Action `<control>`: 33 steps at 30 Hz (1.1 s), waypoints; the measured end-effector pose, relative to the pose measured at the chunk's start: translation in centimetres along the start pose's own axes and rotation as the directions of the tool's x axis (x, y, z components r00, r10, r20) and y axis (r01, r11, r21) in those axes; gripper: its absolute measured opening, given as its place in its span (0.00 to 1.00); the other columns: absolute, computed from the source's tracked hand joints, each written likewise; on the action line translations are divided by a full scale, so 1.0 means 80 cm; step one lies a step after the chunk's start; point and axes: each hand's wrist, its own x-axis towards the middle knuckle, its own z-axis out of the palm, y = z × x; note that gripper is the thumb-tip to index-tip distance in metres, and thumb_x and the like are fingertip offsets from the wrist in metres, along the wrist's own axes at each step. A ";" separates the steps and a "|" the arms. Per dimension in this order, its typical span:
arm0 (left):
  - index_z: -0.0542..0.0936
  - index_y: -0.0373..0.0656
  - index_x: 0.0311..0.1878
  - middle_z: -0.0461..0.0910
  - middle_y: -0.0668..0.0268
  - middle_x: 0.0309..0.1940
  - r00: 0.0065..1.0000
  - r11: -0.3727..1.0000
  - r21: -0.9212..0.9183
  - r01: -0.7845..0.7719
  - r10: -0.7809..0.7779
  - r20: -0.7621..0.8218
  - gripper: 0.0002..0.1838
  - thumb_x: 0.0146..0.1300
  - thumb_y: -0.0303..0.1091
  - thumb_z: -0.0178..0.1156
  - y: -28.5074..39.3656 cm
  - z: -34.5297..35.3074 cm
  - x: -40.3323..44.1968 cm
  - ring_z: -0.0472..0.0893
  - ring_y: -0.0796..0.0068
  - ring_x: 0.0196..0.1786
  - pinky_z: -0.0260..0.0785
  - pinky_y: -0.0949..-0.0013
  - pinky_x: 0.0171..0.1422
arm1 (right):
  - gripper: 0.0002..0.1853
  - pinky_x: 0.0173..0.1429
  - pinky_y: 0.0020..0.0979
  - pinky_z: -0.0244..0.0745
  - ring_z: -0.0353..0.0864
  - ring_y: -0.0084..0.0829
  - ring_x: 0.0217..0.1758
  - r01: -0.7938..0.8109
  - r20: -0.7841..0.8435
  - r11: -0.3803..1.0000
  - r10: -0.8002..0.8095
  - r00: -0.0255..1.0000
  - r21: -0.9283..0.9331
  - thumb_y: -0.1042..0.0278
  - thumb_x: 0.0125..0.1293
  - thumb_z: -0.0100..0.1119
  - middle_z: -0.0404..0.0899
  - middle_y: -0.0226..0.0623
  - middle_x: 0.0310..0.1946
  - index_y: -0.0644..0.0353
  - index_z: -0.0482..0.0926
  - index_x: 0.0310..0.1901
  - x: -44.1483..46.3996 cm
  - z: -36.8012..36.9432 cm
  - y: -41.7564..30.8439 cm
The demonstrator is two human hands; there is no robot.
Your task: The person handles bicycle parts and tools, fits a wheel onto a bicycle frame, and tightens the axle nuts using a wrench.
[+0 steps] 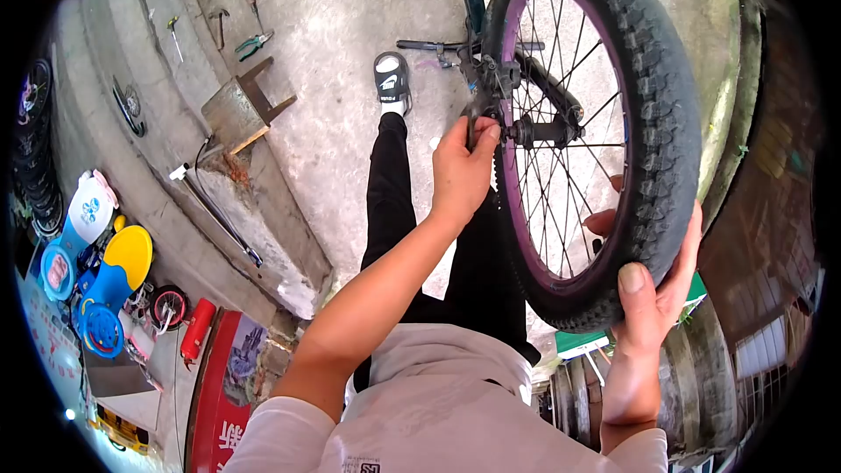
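A bicycle wheel (661, 114) with a knobbly black tyre, purple rim and black spokes stands tilted before me on the right. My right hand (653, 298) grips its lower tyre, thumb on the near side and fingers reaching round behind toward the spokes. At the left end of the hub (547, 132), my left hand (464, 166) has its fingers pinched together beside the axle. What lies between those fingertips is hidden. Dark frame parts (501, 79) of the bicycle sit just above the left hand, and a black bar (429, 45) extends left from them.
On the left, steps hold pliers (254, 45), a hammer (221, 26), a screwdriver (251, 0) and a floor pump (219, 210). A small wooden stool (236, 114) stands nearby. Children's ride-on toys (127, 258) and a red fire extinguisher (198, 331) are at lower left.
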 end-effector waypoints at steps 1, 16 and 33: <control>0.84 0.36 0.46 0.85 0.65 0.32 0.999 0.998 -0.041 -0.041 0.040 -0.032 0.11 0.71 0.35 0.66 -0.006 0.003 0.003 0.81 0.80 0.34 0.73 0.69 0.42 | 0.52 0.58 0.37 0.79 0.84 0.36 0.50 -0.002 0.005 1.000 0.002 1.000 -0.010 0.47 0.60 0.73 0.77 0.53 0.61 0.70 0.57 0.76 0.000 -0.001 0.000; 0.83 0.40 0.46 0.83 0.68 0.35 0.994 0.968 -0.224 0.112 -0.110 0.023 0.13 0.71 0.40 0.68 -0.018 0.007 0.015 0.74 0.79 0.30 0.66 0.72 0.35 | 0.34 0.65 0.31 0.72 0.78 0.28 0.56 0.111 0.033 0.991 -0.109 0.993 -0.070 0.66 0.66 0.72 0.79 0.40 0.57 0.70 0.68 0.70 0.022 -0.011 0.019; 0.86 0.44 0.47 0.83 0.73 0.39 0.949 0.811 -0.525 -0.259 0.112 -0.295 0.09 0.69 0.37 0.69 -0.031 0.024 0.005 0.71 0.86 0.29 0.61 0.76 0.29 | 0.35 0.41 0.29 0.79 0.81 0.24 0.39 0.060 0.242 0.971 -0.117 0.963 0.230 0.63 0.69 0.71 0.81 0.36 0.44 0.63 0.61 0.70 0.046 0.003 0.011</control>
